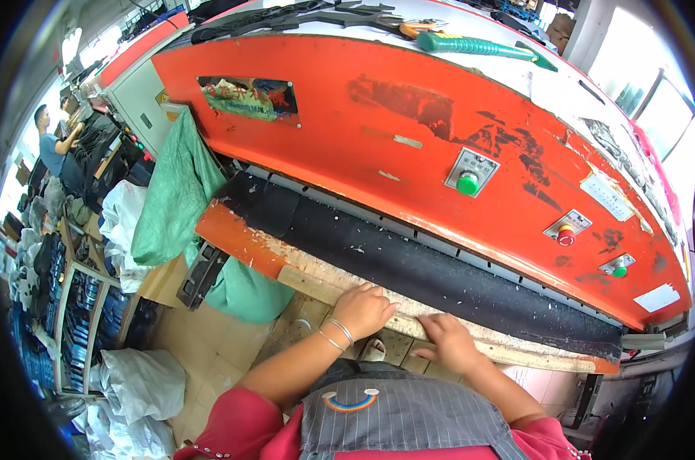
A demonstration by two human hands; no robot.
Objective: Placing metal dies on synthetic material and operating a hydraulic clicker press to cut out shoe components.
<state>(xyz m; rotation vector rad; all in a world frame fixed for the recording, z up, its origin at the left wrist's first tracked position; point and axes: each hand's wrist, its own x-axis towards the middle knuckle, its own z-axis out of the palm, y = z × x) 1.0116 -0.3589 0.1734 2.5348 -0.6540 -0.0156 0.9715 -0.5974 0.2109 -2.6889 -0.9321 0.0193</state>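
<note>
In front of me a long wooden ledge (317,290) runs along the front of a large red machine (324,115). My left hand (363,314) rests on this ledge with its fingers curled in; whatever lies under them, if anything, is hidden. Two bangles circle that wrist. To its right, my right hand (449,343) touches the same ledge, thumb apart from the fingers, with nothing visible in it. Just beyond both hands stretches a black pad (378,249) sprinkled with small pale scraps.
Green (467,182) and red (566,234) push buttons sit on the machine's face. A green-handled tool (478,46) and black cut pieces (286,19) lie on top. At left are a green sack (179,184), white sacks (136,383), a shelf (94,307) and a person (52,146).
</note>
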